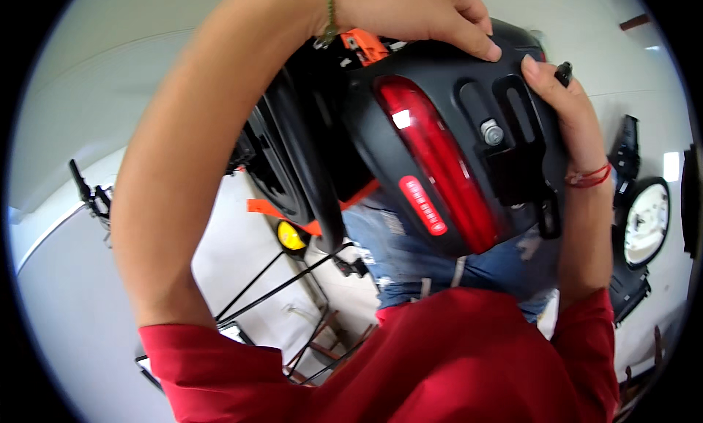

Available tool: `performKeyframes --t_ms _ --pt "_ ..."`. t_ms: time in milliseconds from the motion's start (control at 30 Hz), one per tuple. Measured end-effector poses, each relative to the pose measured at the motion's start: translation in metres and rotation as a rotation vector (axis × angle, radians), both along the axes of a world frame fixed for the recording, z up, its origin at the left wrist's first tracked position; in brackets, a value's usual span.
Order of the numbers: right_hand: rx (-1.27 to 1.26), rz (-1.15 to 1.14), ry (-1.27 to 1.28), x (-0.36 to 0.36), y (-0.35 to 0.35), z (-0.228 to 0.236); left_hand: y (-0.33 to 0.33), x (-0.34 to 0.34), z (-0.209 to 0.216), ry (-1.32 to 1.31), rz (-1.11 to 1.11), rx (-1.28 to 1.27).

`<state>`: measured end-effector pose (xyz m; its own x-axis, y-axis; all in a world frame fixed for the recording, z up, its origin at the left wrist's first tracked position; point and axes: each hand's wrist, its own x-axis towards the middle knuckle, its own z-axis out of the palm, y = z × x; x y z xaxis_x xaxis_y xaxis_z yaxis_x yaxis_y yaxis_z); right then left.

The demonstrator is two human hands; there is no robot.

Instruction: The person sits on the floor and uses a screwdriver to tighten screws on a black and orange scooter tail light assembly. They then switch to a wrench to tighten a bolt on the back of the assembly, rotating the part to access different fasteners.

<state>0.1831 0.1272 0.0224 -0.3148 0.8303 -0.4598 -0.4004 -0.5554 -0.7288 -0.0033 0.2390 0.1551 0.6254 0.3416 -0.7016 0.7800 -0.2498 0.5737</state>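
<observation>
A dark grey rear cover [447, 79] of a scooter or motorbike fills the middle, with a long red tail light [439, 167] across it. A black slotted bracket [516, 167] lies against the cover, with a silver bolt [492, 132] beside its slot. My left hand [425, 13] reaches over the far end of the cover, thumb pressed on it and fingers bent. My right hand [567, 101] grips the cover's right edge, thumb on top, most fingers hidden. A small black piece [563, 73] shows by that hand; I cannot tell whether it is held.
To the left are a curved black rail [307, 152], orange body parts [362, 46] and a round yellow reflector [291, 235]. Thin black rods [271, 295] stand below these. On the right lie a black part with a round white face [648, 221] and other dark parts.
</observation>
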Motion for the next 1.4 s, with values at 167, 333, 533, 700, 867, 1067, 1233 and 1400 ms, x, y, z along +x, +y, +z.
performKeyframes --t_ms 167,333,533,700,867,1067,1233,1400 --pt "0.022 -0.001 -0.194 0.030 -0.055 0.062 -0.054 0.014 0.021 -0.044 0.116 0.018" --pt "0.144 0.161 -0.396 0.052 -0.123 0.113 -0.144 0.008 0.023 -0.311 0.288 -0.133" --pt "0.133 0.323 -0.453 0.046 -0.195 0.130 -0.244 -0.017 0.003 -0.523 0.447 -0.265" --pt "0.167 0.461 -0.508 0.023 -0.223 0.129 -0.305 -0.051 -0.015 -0.654 0.523 -0.265" --pt "0.194 0.598 -0.517 -0.003 -0.230 0.122 -0.345 -0.079 -0.032 -0.744 0.678 -0.295" --pt "0.260 0.711 -0.554 -0.028 -0.236 0.123 -0.381 -0.097 -0.045 -0.863 0.807 -0.294" --pt "0.257 0.793 -0.604 -0.040 -0.234 0.121 -0.401 -0.100 -0.047 -0.796 0.869 -0.110" --pt "0.203 0.835 -0.610 -0.046 -0.229 0.109 -0.413 -0.100 -0.057 -0.838 0.983 -0.092"
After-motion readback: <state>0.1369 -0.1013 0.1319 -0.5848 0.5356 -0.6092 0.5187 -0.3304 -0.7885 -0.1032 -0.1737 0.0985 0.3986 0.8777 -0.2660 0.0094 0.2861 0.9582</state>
